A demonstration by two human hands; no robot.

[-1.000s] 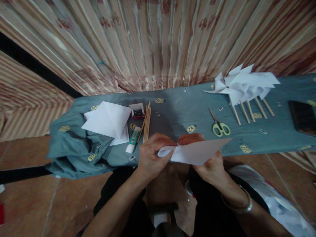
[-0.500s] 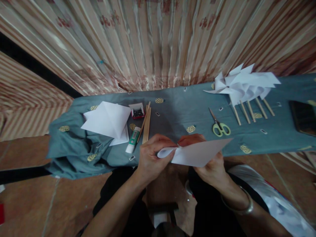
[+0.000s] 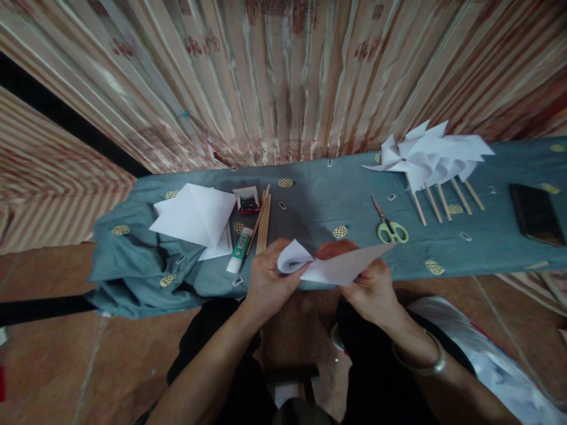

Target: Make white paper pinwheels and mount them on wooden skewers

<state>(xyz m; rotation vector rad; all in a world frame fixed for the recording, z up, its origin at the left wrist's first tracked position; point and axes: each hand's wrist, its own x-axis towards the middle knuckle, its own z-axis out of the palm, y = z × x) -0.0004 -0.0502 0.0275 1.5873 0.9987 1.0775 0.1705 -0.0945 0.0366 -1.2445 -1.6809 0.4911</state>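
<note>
Both hands hold one white sheet of paper (image 3: 339, 268) above the table's front edge. My left hand (image 3: 272, 277) pinches its left part, where a flap is curled over into a loop. My right hand (image 3: 370, 286) grips the sheet from behind and below; some of its fingers are hidden by the paper. A flat pointed end of the sheet sticks out to the right. Beyond my left hand lie several thin wooden sticks (image 3: 264, 221) and a green-and-white glue stick (image 3: 240, 251). Scissors with light green handles (image 3: 390, 230) lie beyond my right hand.
Creased white paper squares (image 3: 195, 212) lie at the left, beside a small open box of dark pins (image 3: 247, 202). Several paper pinwheels (image 3: 436, 154) on sticks rest at the back right, and a dark phone (image 3: 537, 213) at the far right. A striped curtain (image 3: 283, 77) hangs behind the table.
The curled flap at the left of the paper stands higher and shows a wider loop. The sheet's right end has tilted and shifted slightly left with my right hand. The camera view has shifted slightly.
</note>
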